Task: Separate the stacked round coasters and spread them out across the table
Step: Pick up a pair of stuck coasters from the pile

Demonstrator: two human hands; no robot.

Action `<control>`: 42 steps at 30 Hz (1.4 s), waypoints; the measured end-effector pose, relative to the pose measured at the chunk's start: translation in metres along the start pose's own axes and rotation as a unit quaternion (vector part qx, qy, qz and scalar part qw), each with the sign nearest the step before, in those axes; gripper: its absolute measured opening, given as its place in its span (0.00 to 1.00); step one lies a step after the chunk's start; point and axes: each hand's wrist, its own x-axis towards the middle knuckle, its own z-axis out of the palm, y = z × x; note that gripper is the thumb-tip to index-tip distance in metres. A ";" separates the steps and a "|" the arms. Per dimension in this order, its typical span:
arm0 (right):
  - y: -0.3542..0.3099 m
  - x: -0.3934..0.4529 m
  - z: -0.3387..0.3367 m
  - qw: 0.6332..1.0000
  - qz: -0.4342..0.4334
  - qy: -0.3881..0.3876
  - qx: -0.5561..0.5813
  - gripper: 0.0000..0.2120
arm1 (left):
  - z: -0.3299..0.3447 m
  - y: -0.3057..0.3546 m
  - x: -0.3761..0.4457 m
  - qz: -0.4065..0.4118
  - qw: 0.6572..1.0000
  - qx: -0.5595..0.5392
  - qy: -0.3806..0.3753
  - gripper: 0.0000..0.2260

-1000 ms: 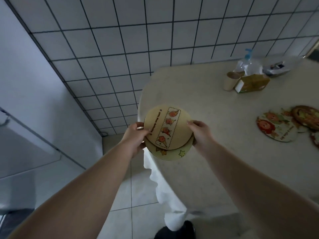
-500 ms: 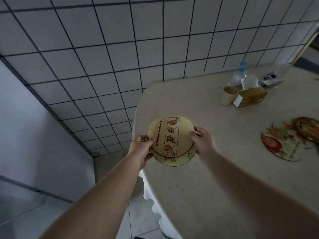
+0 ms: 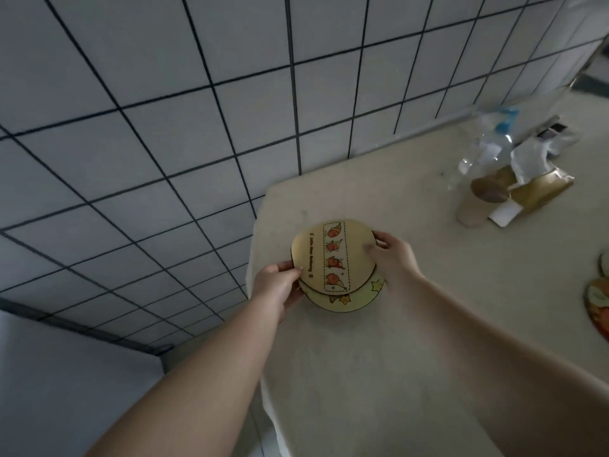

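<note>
I see two bare forearms reaching over pale bench (image 3: 412, 374) near its left corner. Left hand (image 3: 275, 286) pinches left rim of coaster stack (image 3: 336, 265), thumb on top. Right hand (image 3: 393, 258) grips right rim, fingers curled round edge. Top coaster (image 3: 333, 255) tan, printed strip of four orange figures; slid up and off lower coaster (image 3: 346, 300), pale yellow with stars. More coasters (image 3: 598, 308) at right edge, well apart. Blurred bottle (image 3: 484, 150), cup (image 3: 474, 206), tissue box (image 3: 540, 192) at back. Tiled wall (image 3: 164, 110) behind.
</note>
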 end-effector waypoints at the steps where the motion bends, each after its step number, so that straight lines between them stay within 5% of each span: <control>1: -0.003 0.011 0.005 1.000 0.002 0.006 -0.004 0.18 | 0.002 0.005 0.011 -0.002 1.000 0.001 -0.002 0.08; 9: -0.017 0.073 0.036 0.999 -0.005 0.021 -0.030 0.17 | 0.011 0.033 0.074 -0.008 0.999 0.032 0.003 0.08; 13: -0.017 0.075 0.039 0.995 0.030 -0.041 -0.087 0.20 | 0.013 0.035 0.083 -0.013 0.994 0.106 0.002 0.07; 17: -0.016 0.074 0.035 0.986 0.015 -0.096 -0.139 0.27 | 0.020 0.036 0.084 0.104 0.934 0.340 0.031 0.10; 20: -0.020 0.082 0.034 0.983 0.013 -0.075 -0.168 0.25 | 0.022 0.039 0.083 0.122 0.903 0.407 0.070 0.09; 31: -0.020 0.084 -0.005 0.980 0.005 0.055 -0.192 0.15 | 0.007 0.034 0.085 0.042 0.957 0.278 0.067 0.07; 35: -0.011 0.069 -0.026 0.992 0.031 0.084 -0.084 0.11 | 0.013 0.028 0.072 0.073 0.926 0.366 0.053 0.13; 38: 0.001 0.049 -0.043 0.993 0.040 0.115 -0.004 0.11 | 0.019 0.020 0.052 0.067 0.937 0.325 0.107 0.24; 42: 0.020 0.015 -0.062 0.983 0.051 0.153 0.082 0.11 | 0.038 -0.008 0.016 0.021 0.964 0.264 0.037 0.14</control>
